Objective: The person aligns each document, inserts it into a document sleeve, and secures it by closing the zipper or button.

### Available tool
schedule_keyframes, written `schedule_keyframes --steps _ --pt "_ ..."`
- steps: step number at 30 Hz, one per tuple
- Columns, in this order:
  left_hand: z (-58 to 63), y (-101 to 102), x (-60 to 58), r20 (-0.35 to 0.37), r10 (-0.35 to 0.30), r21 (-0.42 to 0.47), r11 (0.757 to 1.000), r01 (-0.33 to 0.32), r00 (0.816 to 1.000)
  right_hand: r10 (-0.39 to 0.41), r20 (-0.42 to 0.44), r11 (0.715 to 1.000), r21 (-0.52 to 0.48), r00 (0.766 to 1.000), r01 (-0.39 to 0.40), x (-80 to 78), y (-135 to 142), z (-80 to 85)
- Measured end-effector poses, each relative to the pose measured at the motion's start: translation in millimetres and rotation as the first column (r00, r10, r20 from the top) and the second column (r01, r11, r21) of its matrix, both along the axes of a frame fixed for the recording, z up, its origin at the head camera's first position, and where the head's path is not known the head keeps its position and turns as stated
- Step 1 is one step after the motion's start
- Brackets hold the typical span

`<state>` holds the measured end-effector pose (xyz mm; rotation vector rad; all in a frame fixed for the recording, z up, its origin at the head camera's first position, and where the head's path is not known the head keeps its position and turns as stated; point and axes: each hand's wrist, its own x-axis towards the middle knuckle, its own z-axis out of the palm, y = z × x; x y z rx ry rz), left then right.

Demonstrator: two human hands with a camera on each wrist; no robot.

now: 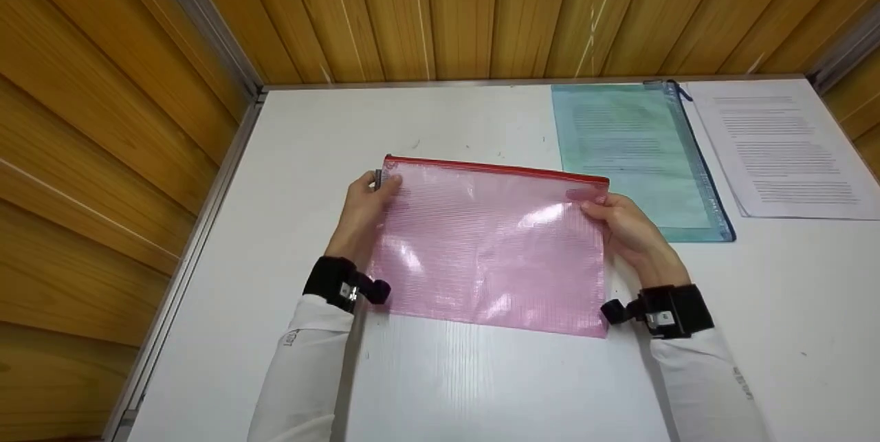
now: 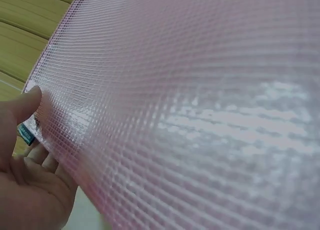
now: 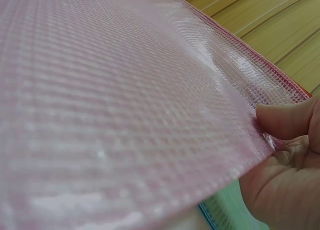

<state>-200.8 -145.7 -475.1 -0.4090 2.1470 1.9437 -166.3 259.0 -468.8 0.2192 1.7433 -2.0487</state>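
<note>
- While both hands hold it up by its sides, a translucent pink rectangular zip pouch of grid-textured plastic (image 1: 488,249) is spread over the middle of the white bench (image 1: 447,394); I cannot tell whether its lower edge touches the surface.
- Along the pouch's upper edge, which faces the far edge of the bench, runs a red zip strip (image 1: 495,168).
- The left hand (image 1: 361,212) has its grip clamped on the pouch's left edge near the upper corner, thumb on the near face and fingers behind; a small dark tag (image 2: 26,134) sticks out there.
- The right hand (image 1: 632,232) pinches the right edge just below the other upper corner, its thumb also on the near face.
- Beyond the right hand, against the bench's far edge and right of its middle, lies a translucent blue-green pouch with a dark blue zip side (image 1: 612,146), a printed page showing through.
- Just beside it, at the bench's far right corner, lie white printed paper sheets (image 1: 787,146).
- Each wrist wears a black strap (image 1: 680,311) above a white sleeve (image 1: 299,373).
- Yellow-brown wooden panels (image 1: 460,16) rise behind the bench's far edge.
</note>
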Motion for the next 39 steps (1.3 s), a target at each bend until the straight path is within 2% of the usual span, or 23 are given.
schedule_keyframes --steps 4,8,11,14,21,24,26,29,31,33,36,37,39 --pt "4.5 2 2.1 -0.041 -0.038 -0.006 0.999 0.038 0.998 -0.007 -0.01 1.0 -0.001 1.0 0.007 -1.3 1 -0.3" --pt "8.9 5 3.9 -0.105 -0.059 -0.058 0.997 0.053 0.993 -0.09 -0.04 0.995 0.044 0.995 0.092 -3.2 1 -0.5" --pt "11.7 7 4.5 -0.174 -0.078 -0.086 0.994 0.064 0.982 -0.167 -0.062 0.983 0.063 0.984 0.171 -4.7 1 0.1" --pt "14.6 8 5.2 -0.229 -0.09 -0.091 0.993 0.07 0.969 -0.21 -0.071 0.975 0.06 0.975 0.214 -5.8 0 0.6" --pt "20.7 16 8.5 -0.305 -0.104 -0.098 0.992 0.077 0.947 -0.296 -0.095 0.947 0.097 0.95 0.305 -5.4 4 1.6" --pt "24.2 19 8.5 -0.355 -0.099 -0.114 0.992 0.062 0.93 -0.33 -0.106 0.935 0.096 0.938 0.34 -4.7 6 2.4" --pt "27.4 20 8.7 -0.39 -0.09 -0.133 0.99 0.04 0.916 -0.332 -0.11 0.935 0.094 0.937 0.342 -4.6 6 3.0" --pt "33.3 21 10.3 -0.426 -0.089 -0.163 0.986 0.02 0.9 -0.31 -0.137 0.932 0.15 0.941 0.329 -4.4 6 4.0" --pt "37.8 22 11.8 -0.445 -0.097 -0.182 0.983 0.016 0.89 -0.302 -0.166 0.916 0.22 0.939 0.334 -4.1 5 5.0" --pt "42.1 24 13.4 -0.467 -0.113 -0.208 0.978 0.015 0.877 -0.294 -0.205 0.885 0.31 0.933 0.347 -3.5 3 6.1" --pt "48.2 29 16.0 -0.511 -0.135 -0.249 0.969 0.004 0.849 -0.279 -0.251 0.842 0.399 0.927 0.362 -2.7 -2 7.2" --pt "50.1 30 16.9 -0.528 -0.141 -0.261 0.965 -0.002 0.837 -0.264 -0.266 0.834 0.42 0.927 0.358 -2.4 -4 7.4" --pt "53.4 33 18.6 -0.561 -0.144 -0.269 0.963 -0.015 0.815 -0.237 -0.285 0.841 0.418 0.929 0.343 -2.0 -8 7.3"
